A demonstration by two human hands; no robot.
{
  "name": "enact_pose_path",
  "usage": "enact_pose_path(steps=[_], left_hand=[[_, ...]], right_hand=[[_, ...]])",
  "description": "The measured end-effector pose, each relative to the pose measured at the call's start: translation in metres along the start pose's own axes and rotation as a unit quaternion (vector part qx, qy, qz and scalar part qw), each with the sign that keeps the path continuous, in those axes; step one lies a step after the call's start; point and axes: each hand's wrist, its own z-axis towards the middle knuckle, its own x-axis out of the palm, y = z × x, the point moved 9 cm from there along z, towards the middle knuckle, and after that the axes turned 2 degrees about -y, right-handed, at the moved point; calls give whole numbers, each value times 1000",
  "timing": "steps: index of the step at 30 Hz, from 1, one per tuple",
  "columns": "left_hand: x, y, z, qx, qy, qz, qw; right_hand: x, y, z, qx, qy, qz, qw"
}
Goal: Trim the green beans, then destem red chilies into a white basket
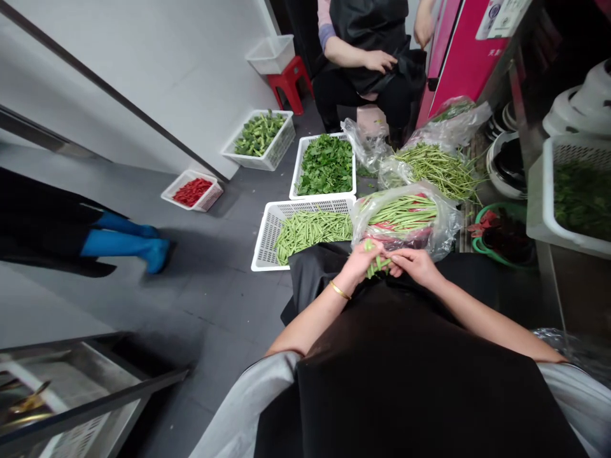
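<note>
Above my black apron, my left hand (365, 259) is closed around several short pieces of green bean (375, 264). Close against it, my right hand (414, 264) has its fingers pinched at the bean pieces. Just beyond my hands lies an open clear plastic bag (443, 222) with long green beans (405, 212) on something red. To its left, a white basket (268, 238) holds many short bean pieces (315, 230). What sits between my right fingertips is too small to make out.
Leafy greens (327, 164) fill a white basket farther ahead; long stems (436, 168) lie right of it. Baskets of green vegetables (258, 133) and red peppers (191, 191) stand on the floor. Another person (370, 57) sits opposite. Blue boots (121, 243) are at left, a green basin (496, 254) at right.
</note>
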Motion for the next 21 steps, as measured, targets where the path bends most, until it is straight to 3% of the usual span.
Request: enact_pose_path(steps=[2, 4, 7, 9, 11, 13, 15, 16, 17, 18, 20, 21], left_hand=[[13, 10, -3, -8, 56, 84, 995], [21, 19, -7, -22, 105, 166, 980], [29, 26, -10, -31, 171, 251, 952], [33, 26, -8, -19, 184, 263, 947], [31, 24, 0, -4, 146, 217, 965], [21, 26, 11, -11, 62, 110, 992], [4, 34, 21, -39, -31, -17, 999], [-6, 38, 25, -52, -72, -70, 994], [-15, 42, 29, -64, -105, -112, 986], [-24, 44, 31, -76, -128, -144, 978], [-34, 47, 36, -99, -140, -180, 969], [-35, 48, 39, -109, -126, -188, 968]], right_hand=[[10, 8, -6, -60, 43, -149, 986], [18, 13, -13, -111, 90, -306, 941], [22, 2, -19, -106, 180, -447, 870], [17, -6, -13, -83, 192, -472, 857], [9, -6, 1, -76, 143, -439, 884], [-3, -2, 15, -70, 48, -353, 932], [-17, -6, 23, -39, -44, -247, 967], [-20, -12, 26, -20, -58, -208, 976], [-18, -18, 28, -6, -34, -190, 981], [-11, -25, 31, 4, 29, -194, 981], [0, -42, 36, 16, 168, -265, 949], [-4, -51, 44, 23, 197, -323, 925]])
